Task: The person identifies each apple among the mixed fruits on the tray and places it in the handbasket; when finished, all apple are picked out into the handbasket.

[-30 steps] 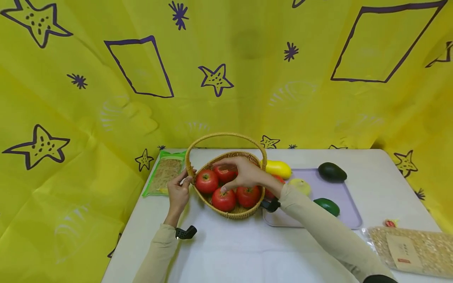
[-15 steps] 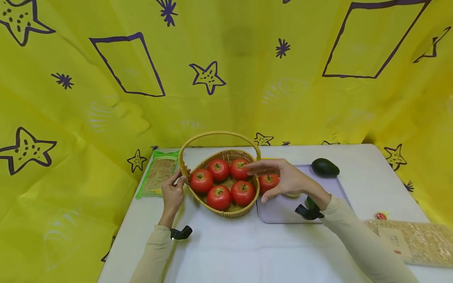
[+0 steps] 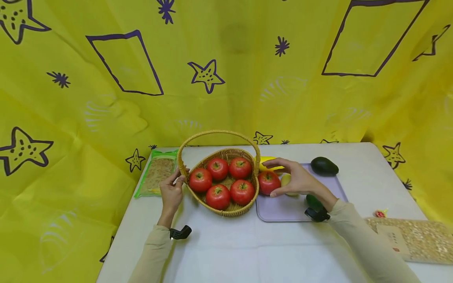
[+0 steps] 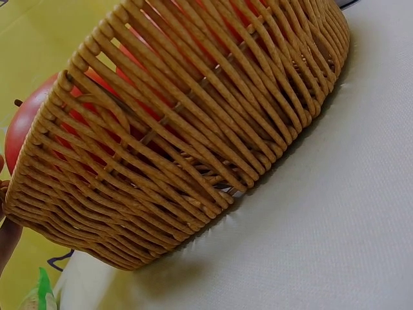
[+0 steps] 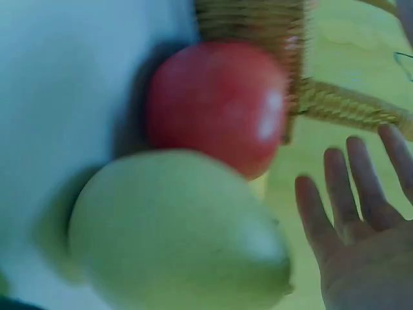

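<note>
A wicker basket (image 3: pixel 226 213) with a tall handle holds several red apples (image 3: pixel 218 196). My left hand (image 3: pixel 172 192) grips its left rim at the foot of the handle; the left wrist view shows the woven wall (image 4: pixel 193 142) close up. Just right of the basket, another red apple (image 3: pixel 268 182) lies on a lilac tray (image 3: pixel 279 214). Beside that apple is my right hand (image 3: pixel 299 179), thumb and fingers spread apart and holding nothing. A pale green fruit (image 5: pixel 174 232) lies next to the apple, partly hidden by the right hand in the head view.
A yellow fruit (image 3: pixel 265 162) lies behind the apple on the tray. Two dark green fruits, one like an avocado (image 3: pixel 324 166), are farther right. A green-edged packet (image 3: pixel 157 173) lies left of the basket, and a bag of grain (image 3: pixel 417 239) at the right with a small red item (image 3: pixel 380 213).
My right hand has moved out of the basket to the right, over to the apple on the tray. The left hand stays on the basket. The head view has shifted slightly.
</note>
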The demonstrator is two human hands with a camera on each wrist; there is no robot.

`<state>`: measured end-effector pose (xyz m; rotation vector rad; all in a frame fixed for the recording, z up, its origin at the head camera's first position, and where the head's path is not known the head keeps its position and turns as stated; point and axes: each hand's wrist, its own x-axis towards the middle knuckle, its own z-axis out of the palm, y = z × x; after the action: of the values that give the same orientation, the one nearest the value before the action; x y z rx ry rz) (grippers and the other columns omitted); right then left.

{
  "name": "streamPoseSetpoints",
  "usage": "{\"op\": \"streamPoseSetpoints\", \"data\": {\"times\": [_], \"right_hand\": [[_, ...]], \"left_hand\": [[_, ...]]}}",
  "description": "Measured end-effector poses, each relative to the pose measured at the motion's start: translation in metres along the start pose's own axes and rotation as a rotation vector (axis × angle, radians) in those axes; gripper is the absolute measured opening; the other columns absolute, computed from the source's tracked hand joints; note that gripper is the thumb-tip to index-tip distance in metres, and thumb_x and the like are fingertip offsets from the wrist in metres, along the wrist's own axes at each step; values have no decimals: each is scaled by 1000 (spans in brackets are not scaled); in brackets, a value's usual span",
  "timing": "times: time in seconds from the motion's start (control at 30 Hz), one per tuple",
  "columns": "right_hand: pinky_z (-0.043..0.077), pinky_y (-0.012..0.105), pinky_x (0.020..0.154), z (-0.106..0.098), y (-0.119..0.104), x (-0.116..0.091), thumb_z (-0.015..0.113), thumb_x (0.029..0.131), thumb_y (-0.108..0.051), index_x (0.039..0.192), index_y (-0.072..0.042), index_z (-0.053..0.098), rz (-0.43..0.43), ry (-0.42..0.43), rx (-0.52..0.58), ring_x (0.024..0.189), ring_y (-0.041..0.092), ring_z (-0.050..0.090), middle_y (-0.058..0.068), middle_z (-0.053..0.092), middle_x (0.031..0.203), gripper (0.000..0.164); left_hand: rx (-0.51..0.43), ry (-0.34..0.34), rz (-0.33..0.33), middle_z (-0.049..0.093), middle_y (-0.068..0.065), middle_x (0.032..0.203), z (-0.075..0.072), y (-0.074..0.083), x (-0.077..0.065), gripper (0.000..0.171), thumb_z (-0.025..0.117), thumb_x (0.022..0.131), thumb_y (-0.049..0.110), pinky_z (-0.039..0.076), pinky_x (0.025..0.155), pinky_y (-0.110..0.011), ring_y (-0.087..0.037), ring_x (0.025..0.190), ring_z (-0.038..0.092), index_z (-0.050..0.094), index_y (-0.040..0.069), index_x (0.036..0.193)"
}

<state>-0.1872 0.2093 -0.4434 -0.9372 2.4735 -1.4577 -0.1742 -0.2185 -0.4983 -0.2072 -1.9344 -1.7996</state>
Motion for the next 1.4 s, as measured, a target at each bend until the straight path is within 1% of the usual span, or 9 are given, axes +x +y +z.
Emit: {"op": "streamPoseSetpoints", "data": {"times": [0.13,0.2,0.33,0.47,0.63,0.8,1.13,1.23,1.4], "right_hand": [[51,65,109,5,11,5,104,66,-25,146,-2,58,15,9,-141,133,41,61,16,62,148,96],[51,65,108,8,14,7,105,65,-26,147,-2,58,15,6,-186,131,42,62,16,63,148,98],[52,64,107,11,17,12,105,65,-29,146,-3,61,30,-7,-259,127,42,64,16,67,142,95],[51,63,109,12,17,14,104,66,-28,144,-3,63,63,-31,-310,126,40,66,14,72,136,91],[54,59,107,12,17,16,105,65,-26,139,-4,68,87,-54,-351,125,37,66,12,74,133,85],[54,61,106,13,17,18,104,66,-27,134,-7,71,100,-88,-372,123,37,65,9,73,132,78],[54,61,106,17,18,22,104,66,-33,137,-10,70,136,-149,-454,122,37,63,13,67,134,82],[54,61,105,19,16,22,105,65,-33,137,-10,70,136,-154,-464,123,37,63,14,66,135,83],[56,59,102,19,14,22,106,61,-27,131,-9,73,115,-124,-440,119,35,66,9,74,128,80]], "left_hand": [[8,2,3,70,-40,116,0,0,0,33,62,98,-16,58,93,-16,-4,114,72,67,-15,131],[12,2,10,70,-40,116,0,0,0,32,62,99,-16,58,93,-16,-4,114,72,67,-16,130],[10,7,22,68,-42,115,1,0,1,30,62,98,-17,58,90,-15,-1,112,71,67,-19,128],[6,8,25,68,-43,113,2,-1,0,31,63,97,-16,59,88,-15,-2,108,72,68,-18,128],[3,2,26,68,-43,115,2,-2,0,31,63,98,-15,59,89,-15,-1,110,71,66,-19,129],[17,6,19,68,-42,116,1,-2,0,31,63,99,-14,58,89,-14,2,109,71,66,-18,130],[22,7,-1,70,-40,117,0,-1,-1,31,64,99,-13,58,90,-15,-2,111,72,68,-16,129],[26,5,-2,70,-40,117,0,-1,-1,30,64,99,-13,58,91,-15,-5,112,72,69,-15,129],[15,6,7,69,-41,117,0,0,0,32,63,98,-15,59,91,-16,-6,110,73,68,-15,130]]}}
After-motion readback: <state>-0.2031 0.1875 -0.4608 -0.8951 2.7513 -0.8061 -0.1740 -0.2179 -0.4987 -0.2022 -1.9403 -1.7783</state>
